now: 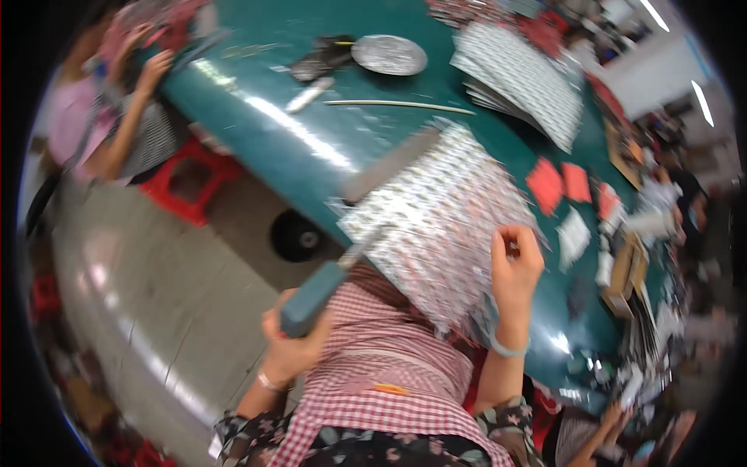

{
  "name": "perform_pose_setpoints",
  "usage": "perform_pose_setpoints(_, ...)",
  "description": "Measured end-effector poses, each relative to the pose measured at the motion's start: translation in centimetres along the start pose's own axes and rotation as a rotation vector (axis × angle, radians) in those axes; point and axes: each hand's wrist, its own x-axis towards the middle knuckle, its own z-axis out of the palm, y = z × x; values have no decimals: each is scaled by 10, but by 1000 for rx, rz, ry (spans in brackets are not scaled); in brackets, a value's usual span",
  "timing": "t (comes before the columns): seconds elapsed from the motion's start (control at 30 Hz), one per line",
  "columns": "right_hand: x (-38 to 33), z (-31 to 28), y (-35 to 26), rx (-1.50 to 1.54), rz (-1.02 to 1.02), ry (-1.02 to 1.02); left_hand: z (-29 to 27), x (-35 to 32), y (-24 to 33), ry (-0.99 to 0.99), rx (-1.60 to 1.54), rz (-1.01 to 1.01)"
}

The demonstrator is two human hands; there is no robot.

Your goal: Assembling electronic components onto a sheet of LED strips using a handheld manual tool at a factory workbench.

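Observation:
A tool with a thick dark green handle (315, 300) and a thin metal shaft is gripped in my left hand (296, 350). Its blurred shaft reaches over the near left edge of a whitish sheet (443, 210) covered in rows of small marks, with reddish strands at the border. My right hand (516, 268) is over the sheet's right side, thumb and fingertips brought together; whatever may be between them does not show. Along the sheet's upper left edge lies a flat grey-brown bar (393, 163).
On the green table (280, 148) are a round silver dish (389, 54), a thin stick (401, 104), a stack of similar sheets (521, 78) and red pieces (545, 185). A cardboard box (625, 276) stands right. Another person's hands (154, 70) work far left, near a red stool (191, 180).

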Motion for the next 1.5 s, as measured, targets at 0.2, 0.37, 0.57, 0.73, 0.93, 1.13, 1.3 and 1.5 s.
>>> perform_pose_setpoints(0.2,57,-44,149,-264,-13,168,-1,-5,-24,54,-40,-151)
perform_pose_setpoints(0.37,72,-37,190,-361,-34,89,-1,6,-7,2,-27,-147)
perform_pose_setpoints(0.57,93,-22,203,-388,-58,9,7,3,-7,98,-40,-72)
perform_pose_setpoints(0.73,97,-19,215,-502,-159,-32,2,1,-1,47,-25,-164)
perform_pose_setpoints(0.93,88,-26,172,-481,-187,145,1,3,17,68,-29,-140)
perform_pose_setpoints(1.13,45,-9,55,-103,3,134,-3,0,15,75,-6,-109)
perform_pose_setpoints(1.3,-31,38,-46,276,-89,-158,-6,-3,28,83,-17,-215)
perform_pose_setpoints(1.5,-75,84,-58,202,-98,-194,-14,-8,19,101,21,-125)
